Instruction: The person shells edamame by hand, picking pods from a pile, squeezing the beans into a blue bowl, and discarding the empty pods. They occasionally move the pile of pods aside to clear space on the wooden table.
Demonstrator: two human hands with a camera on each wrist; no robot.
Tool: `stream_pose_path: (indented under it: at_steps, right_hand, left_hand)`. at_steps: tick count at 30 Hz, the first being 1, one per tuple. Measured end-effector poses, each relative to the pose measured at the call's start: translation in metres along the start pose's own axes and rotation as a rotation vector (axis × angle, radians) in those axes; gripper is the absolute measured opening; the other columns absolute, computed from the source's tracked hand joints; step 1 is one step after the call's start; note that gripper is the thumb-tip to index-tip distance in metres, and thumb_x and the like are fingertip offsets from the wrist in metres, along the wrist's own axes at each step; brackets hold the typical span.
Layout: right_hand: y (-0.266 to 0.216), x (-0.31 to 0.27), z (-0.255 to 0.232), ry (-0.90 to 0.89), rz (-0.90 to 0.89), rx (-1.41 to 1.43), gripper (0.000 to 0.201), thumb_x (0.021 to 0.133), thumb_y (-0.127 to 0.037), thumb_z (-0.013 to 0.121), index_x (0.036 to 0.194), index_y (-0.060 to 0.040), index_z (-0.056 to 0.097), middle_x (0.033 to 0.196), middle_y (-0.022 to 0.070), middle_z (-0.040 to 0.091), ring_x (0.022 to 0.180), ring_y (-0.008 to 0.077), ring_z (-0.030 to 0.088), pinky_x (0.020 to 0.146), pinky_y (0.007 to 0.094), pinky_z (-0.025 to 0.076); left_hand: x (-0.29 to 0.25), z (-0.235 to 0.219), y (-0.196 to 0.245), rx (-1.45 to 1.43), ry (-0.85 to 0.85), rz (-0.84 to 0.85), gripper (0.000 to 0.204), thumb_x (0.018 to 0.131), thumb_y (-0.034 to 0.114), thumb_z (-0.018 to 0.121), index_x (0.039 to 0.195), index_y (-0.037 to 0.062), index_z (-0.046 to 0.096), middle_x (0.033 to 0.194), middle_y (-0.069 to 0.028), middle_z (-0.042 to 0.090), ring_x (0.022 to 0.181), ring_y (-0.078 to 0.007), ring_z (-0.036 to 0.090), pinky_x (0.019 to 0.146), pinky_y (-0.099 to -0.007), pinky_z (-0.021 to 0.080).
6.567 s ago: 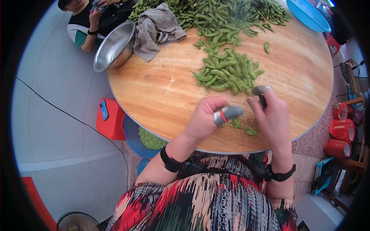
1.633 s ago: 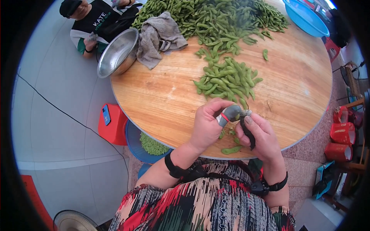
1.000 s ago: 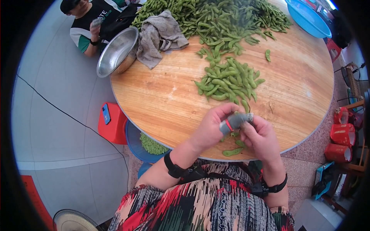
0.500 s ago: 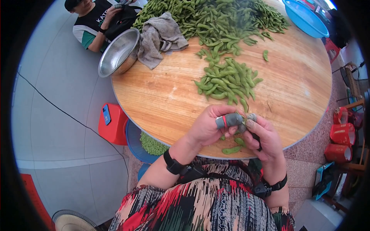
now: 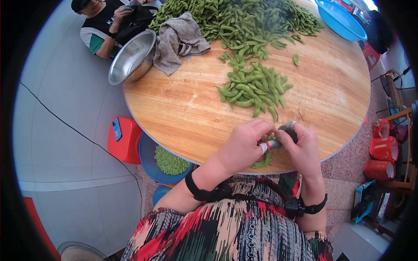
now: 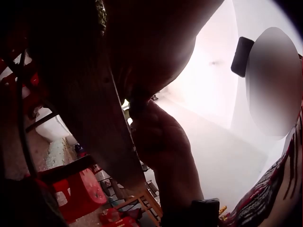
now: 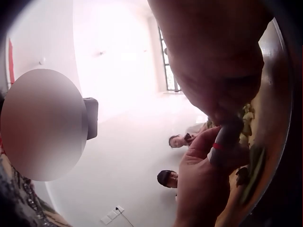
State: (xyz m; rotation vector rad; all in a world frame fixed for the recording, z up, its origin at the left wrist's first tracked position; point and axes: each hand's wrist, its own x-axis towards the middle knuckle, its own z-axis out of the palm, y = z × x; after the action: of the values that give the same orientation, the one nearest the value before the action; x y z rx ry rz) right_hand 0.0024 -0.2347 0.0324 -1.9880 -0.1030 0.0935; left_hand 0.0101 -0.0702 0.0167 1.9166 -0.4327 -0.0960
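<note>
My left hand (image 5: pixel 244 143) and right hand (image 5: pixel 305 145) meet low over the front of the wooden table (image 5: pixel 183 108). Grey wrapping with a red band covers the left thumb (image 7: pixel 226 142); a dark grey cover sits on a right finger (image 5: pixel 288 127). Between the fingertips shows a bit of green edamame pod (image 5: pixel 272 138), mostly hidden, which both hands pinch. Another pod (image 5: pixel 262 162) lies on the wood below the left hand. Just beyond the hands is a small pile of pods (image 5: pixel 254 87). In the left wrist view the hands are dark silhouettes.
A large heap of pods (image 5: pixel 244 21) covers the far side. A grey cloth (image 5: pixel 178 41) and a metal colander (image 5: pixel 133 58) stand at the left edge, a blue basket (image 5: pixel 342 21) far right. Shelled beans fill a blue basin (image 5: pixel 150 167) beneath. Another person (image 5: pixel 102 26) is across the table.
Since 6.6 seconds ago the hands have come together. In the last half second the left hand has turned back-up and both moved slightly; the right hand's dark finger cover now shows more.
</note>
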Motion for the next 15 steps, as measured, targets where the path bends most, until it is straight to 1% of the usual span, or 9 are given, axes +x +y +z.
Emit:
stream_pose_path:
  at_steps: [1,2,3,5,7,9,10,12,15]
  right_hand:
    - [0.002,0.0,0.001,-0.001,0.001,0.0,0.014,0.082,-0.012,0.061,0.08,0.002,0.059,0.059,0.003,0.055,0.054,0.0053,0.047,0.049,0.0245,0.039]
    - [0.005,0.0,0.002,-0.012,0.052,0.081,0.015,0.082,-0.012,0.061,0.08,0.0022,0.059,0.059,0.0027,0.056,0.054,0.0053,0.047,0.049,0.0247,0.039]
    - [0.007,0.0,0.002,-0.023,0.102,0.162,0.015,0.082,-0.012,0.061,0.08,0.0025,0.059,0.06,0.0025,0.057,0.054,0.0054,0.047,0.049,0.0249,0.039]
    - [0.005,0.001,0.005,-0.012,0.121,0.185,0.016,0.083,-0.013,0.061,0.08,0.0028,0.059,0.06,0.0023,0.057,0.055,0.0057,0.047,0.049,0.0251,0.04]
    - [0.006,0.002,0.01,0.0,0.138,0.21,0.016,0.083,-0.013,0.061,0.08,0.003,0.059,0.061,0.0022,0.058,0.055,0.006,0.047,0.05,0.0254,0.04]
    - [0.011,0.003,0.016,0.082,0.036,0.193,0.015,0.083,-0.012,0.061,0.081,0.0029,0.059,0.061,0.0033,0.057,0.056,0.0061,0.048,0.05,0.0255,0.04]
    - [0.01,0.003,0.017,0.082,0.036,0.193,0.015,0.083,-0.012,0.061,0.081,0.0029,0.059,0.061,0.0033,0.057,0.056,0.0061,0.048,0.05,0.0255,0.04]
    - [0.007,0.004,0.018,0.135,-0.002,0.045,0.016,0.083,-0.012,0.06,0.08,0.003,0.058,0.061,0.0047,0.058,0.056,0.0066,0.048,0.051,0.0256,0.041]
    - [0.007,0.006,0.019,0.155,-0.013,-0.007,0.016,0.083,-0.013,0.06,0.079,0.0026,0.058,0.059,0.0049,0.056,0.055,0.0076,0.049,0.05,0.0258,0.04]
  left_hand:
    - [0.0,-0.001,0.0,0.079,0.01,0.096,0.023,0.068,-0.003,0.061,0.09,-0.0009,0.054,0.076,-0.0125,0.055,0.067,-0.0243,0.057,0.06,-0.0325,0.048]
    - [0.0,-0.001,0.0,0.157,0.019,0.192,0.025,0.067,-0.003,0.06,0.09,-0.001,0.054,0.077,-0.0146,0.055,0.07,-0.03,0.057,0.062,-0.0358,0.048]
    - [-0.001,-0.001,-0.001,0.157,0.019,0.191,0.025,0.067,-0.003,0.06,0.09,-0.001,0.054,0.077,-0.0146,0.055,0.07,-0.03,0.057,0.062,-0.0358,0.048]
    - [-0.001,0.001,-0.004,0.323,0.052,0.293,0.026,0.068,-0.005,0.06,0.093,-0.0003,0.056,0.08,-0.0144,0.058,0.073,-0.0297,0.059,0.064,-0.0339,0.049]
    - [-0.001,0.004,-0.003,0.322,0.059,0.279,0.027,0.067,-0.005,0.058,0.093,-0.0005,0.056,0.081,-0.0157,0.057,0.075,-0.032,0.058,0.065,-0.0358,0.049]
    - [-0.001,0.006,-0.003,0.322,0.066,0.265,0.027,0.067,-0.006,0.056,0.093,-0.0007,0.056,0.082,-0.017,0.057,0.078,-0.0344,0.057,0.066,-0.0377,0.048]
    - [-0.001,0.006,-0.002,0.322,0.074,0.25,0.028,0.067,-0.008,0.054,0.093,-0.0008,0.056,0.083,-0.0174,0.057,0.078,-0.0348,0.057,0.066,-0.0381,0.048]
    - [0.0,0.008,-0.002,0.321,0.08,0.235,0.028,0.066,-0.009,0.052,0.093,-0.0008,0.056,0.083,-0.0178,0.057,0.079,-0.0352,0.057,0.066,-0.0385,0.048]
    - [0.002,0.01,-0.004,0.367,0.078,0.204,0.029,0.064,-0.01,0.05,0.091,-0.0015,0.055,0.082,-0.02,0.056,0.079,-0.0378,0.055,0.066,-0.0386,0.047]
